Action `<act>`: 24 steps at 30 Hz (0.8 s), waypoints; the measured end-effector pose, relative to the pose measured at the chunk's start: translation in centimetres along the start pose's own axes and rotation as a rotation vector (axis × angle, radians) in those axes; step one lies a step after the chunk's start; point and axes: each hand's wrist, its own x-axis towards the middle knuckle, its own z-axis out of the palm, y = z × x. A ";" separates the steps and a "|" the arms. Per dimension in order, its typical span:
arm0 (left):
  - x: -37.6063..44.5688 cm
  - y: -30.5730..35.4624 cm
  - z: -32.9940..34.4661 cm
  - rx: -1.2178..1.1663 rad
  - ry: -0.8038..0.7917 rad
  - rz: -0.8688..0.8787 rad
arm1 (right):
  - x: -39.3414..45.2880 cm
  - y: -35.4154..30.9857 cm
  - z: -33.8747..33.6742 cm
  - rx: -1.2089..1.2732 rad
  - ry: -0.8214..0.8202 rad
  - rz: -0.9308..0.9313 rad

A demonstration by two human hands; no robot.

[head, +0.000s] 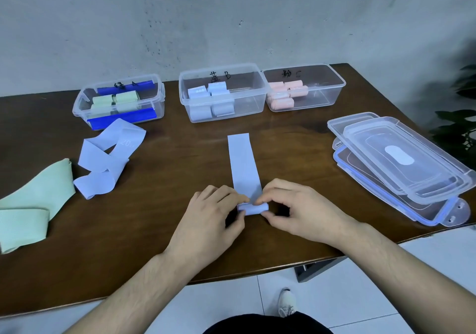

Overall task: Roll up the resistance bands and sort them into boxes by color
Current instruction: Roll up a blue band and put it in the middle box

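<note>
Nearest the camera, cut off at the bottom edge: dark clothing, and a white shoe (286,302) on pale floor tiles. Two bare forearms reaching up onto a brown table (164,241).

Left hand (208,220) and right hand (296,210) meeting at the near end of a pale blue band (244,163), fingers and thumbs curled and pinching the small roll started there. Rest of that band lying flat, running straight away from the hands towards the boxes. Roll partly hidden by the fingertips; number of turns impossible to tell.

Left of it, a second pale blue band (108,158) in a loose, twisted heap, faint print on it too blurred to read. Further left, a green band (36,205), folded over, cut off by the frame edge.

At the back, three clear boxes in a row. Left box (82,102), with blue clips: green rolls (116,100). Middle box (255,94): pale blue rolls (208,90). Right box (332,94), touching the middle one: pink rolls (286,93). Exact counts hard to make out through the plastic. Handwritten labels on the far walls, partly legible only: B on the middle, C on the right.

At right, stacked clear lids (401,163), overlapping so that the lower ones are mostly covered. Dark leaves (461,125) at the right edge, blurred.
</note>
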 end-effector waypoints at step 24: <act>1.1 -1.2 0.5 0.015 -0.002 0.023 | 1.5 0.4 -0.3 -0.021 -0.010 0.039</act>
